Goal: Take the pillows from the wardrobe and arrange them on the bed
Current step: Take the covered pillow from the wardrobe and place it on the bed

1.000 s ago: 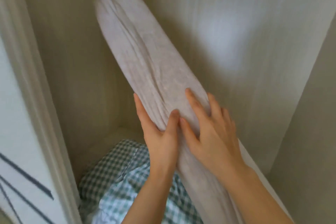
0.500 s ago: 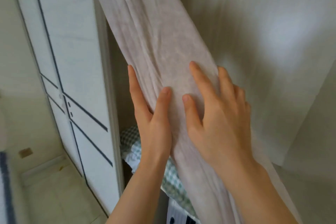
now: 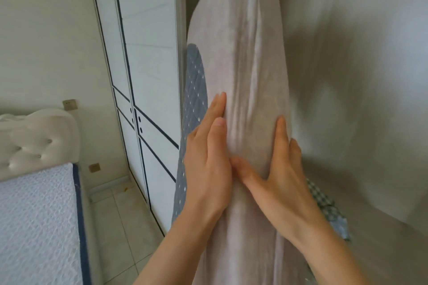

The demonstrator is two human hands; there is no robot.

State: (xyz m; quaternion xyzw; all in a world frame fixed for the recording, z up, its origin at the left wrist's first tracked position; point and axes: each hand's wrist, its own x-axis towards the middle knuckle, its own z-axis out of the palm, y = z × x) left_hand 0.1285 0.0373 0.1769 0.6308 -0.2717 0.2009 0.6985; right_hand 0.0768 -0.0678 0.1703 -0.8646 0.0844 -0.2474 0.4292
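A long pale grey-white pillow (image 3: 250,58) stands nearly upright in front of me, its top reaching the frame's upper edge. Its left side shows a blue quilted face (image 3: 194,90) with small white dots. My left hand (image 3: 208,164) presses flat on the pillow's left flank, fingers pointing up. My right hand (image 3: 278,176) clasps its right flank, thumb spread across the front. Both hands hold the pillow between them. Behind it is the open wardrobe's grey inside (image 3: 359,76). The bed (image 3: 39,220) with a white textured mattress lies at the lower left.
White wardrobe doors (image 3: 148,76) with dark trim lines stand closed left of the pillow. A green checked cloth (image 3: 326,206) lies low in the wardrobe at right. A tufted white headboard (image 3: 37,143) backs the bed. A strip of tiled floor (image 3: 120,220) runs between bed and wardrobe.
The pillow has swung from leaning left to nearly upright and come out of the wardrobe. My view has turned left, bringing the bed and headboard into sight.
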